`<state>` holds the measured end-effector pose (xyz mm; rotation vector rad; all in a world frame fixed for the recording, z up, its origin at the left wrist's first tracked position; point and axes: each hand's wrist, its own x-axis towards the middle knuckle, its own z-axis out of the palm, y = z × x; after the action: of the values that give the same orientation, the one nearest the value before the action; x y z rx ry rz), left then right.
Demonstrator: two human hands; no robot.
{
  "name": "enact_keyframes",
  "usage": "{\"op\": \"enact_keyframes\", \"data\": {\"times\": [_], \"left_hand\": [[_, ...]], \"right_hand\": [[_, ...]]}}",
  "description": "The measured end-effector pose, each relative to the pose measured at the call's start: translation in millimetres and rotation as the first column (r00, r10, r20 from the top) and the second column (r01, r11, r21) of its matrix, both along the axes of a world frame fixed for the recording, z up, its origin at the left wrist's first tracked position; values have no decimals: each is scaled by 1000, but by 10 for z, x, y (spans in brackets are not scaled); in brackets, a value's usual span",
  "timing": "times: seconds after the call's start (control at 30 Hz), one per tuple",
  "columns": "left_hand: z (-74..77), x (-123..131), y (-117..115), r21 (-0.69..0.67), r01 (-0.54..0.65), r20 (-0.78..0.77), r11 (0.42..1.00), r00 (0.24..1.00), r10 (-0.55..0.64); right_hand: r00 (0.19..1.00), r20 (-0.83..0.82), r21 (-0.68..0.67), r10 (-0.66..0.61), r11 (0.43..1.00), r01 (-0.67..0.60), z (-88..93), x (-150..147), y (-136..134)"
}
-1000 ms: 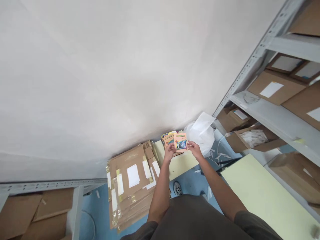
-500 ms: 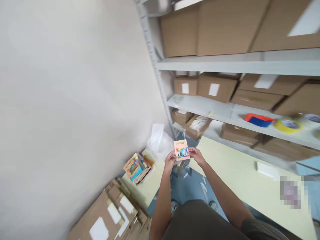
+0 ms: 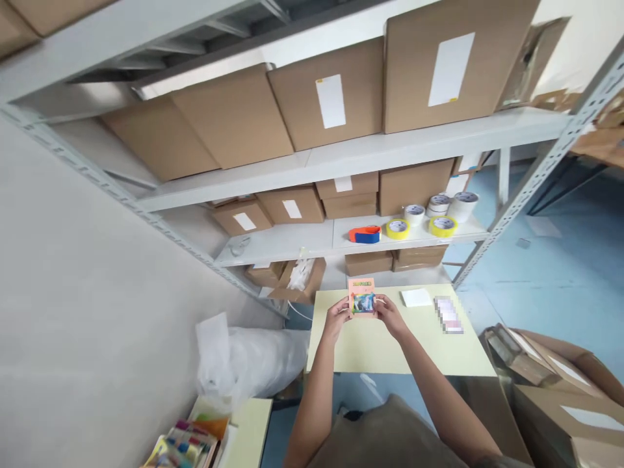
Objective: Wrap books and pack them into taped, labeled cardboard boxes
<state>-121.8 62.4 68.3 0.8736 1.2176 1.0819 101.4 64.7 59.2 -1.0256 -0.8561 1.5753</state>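
Note:
A small peach-coloured book (image 3: 362,286), with a colourful picture on its cover, is held up in front of me by both hands. Its left edge is gripped by my left hand (image 3: 337,318), fingers behind and thumb at the front. My right hand (image 3: 389,317) pinches the opposite edge in the same way. Beneath them lies a pale yellow table (image 3: 375,354). On that table, beyond my right hand, rest a white flat item (image 3: 416,298) and a blurred-out item (image 3: 449,314).
Metal shelving (image 3: 312,244) stands behind the table, holding cardboard boxes (image 3: 419,185), yellow tape (image 3: 398,229) and an orange-and-blue tape dispenser (image 3: 364,234). A wrapped white roll (image 3: 258,357) is at left, near a book pile (image 3: 190,445). More cartons (image 3: 565,416) stand at right.
My view has swung right, from the wall and book pile toward the shelving and table. The book, still in both hands, is now over the yellow table.

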Motion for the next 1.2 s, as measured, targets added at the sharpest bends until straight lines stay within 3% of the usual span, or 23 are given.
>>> {"op": "enact_keyframes", "data": {"times": [0.17,0.27,0.33,0.43,0.57,0.7,0.77,0.9,1.07,1.2], "left_hand": [[24,98,292,13,77,-107,997,991,-75],[103,125,397,165,80,-312,983,950,-25],[181,175,428,258,138,-353,956,935,-40],[297,250,442,316,233,-283,920,948,-143],[382,144,497,303,237,-151,923,968,-199],[364,-179,607,252,227,87,941,963,-256],[326,-318,649,194,257,199,947,935,-294],[232,-436,695,125,267,238,955,927,-291],[237,-283,691,214,39,-57,976,998,-27],[365,-28,619,332,219,-50,917,975,-215]], "right_hand": [[994,-22,-10,-106,994,106,36,84,21],[986,14,43,-165,985,164,139,-31,44],[978,95,135,-186,976,173,226,-161,57],[948,258,271,-189,955,117,328,-388,60],[880,426,314,-211,946,75,356,-598,60],[794,462,230,-394,918,322,360,-640,80],[833,398,120,-384,922,368,399,-639,81],[970,153,20,-191,982,190,539,-643,49],[970,158,66,-186,982,178,696,-615,46],[961,251,275,-118,960,46,705,-598,115]]}}
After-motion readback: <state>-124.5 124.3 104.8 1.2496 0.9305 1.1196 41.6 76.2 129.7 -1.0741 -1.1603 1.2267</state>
